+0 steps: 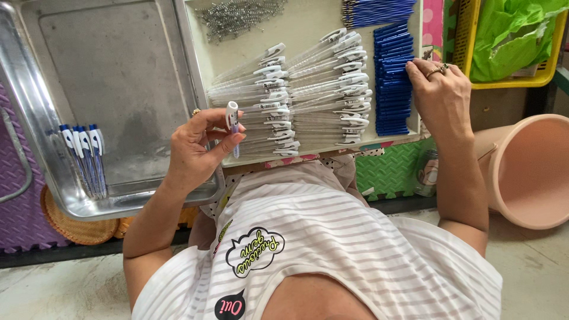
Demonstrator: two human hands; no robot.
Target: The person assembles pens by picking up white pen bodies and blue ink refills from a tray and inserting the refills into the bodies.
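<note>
Careful: your left hand (198,148) pinches a pen barrel (233,121) loosely; your right hand (441,95), open-fingered on blue caps (391,89), could scatter them.

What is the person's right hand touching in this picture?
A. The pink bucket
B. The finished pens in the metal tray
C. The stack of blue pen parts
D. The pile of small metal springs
C: the right hand rests its fingertips on the stack of blue pen parts at the tray's right side, while the left hand holds a clear pen barrel with a white clip.
</note>
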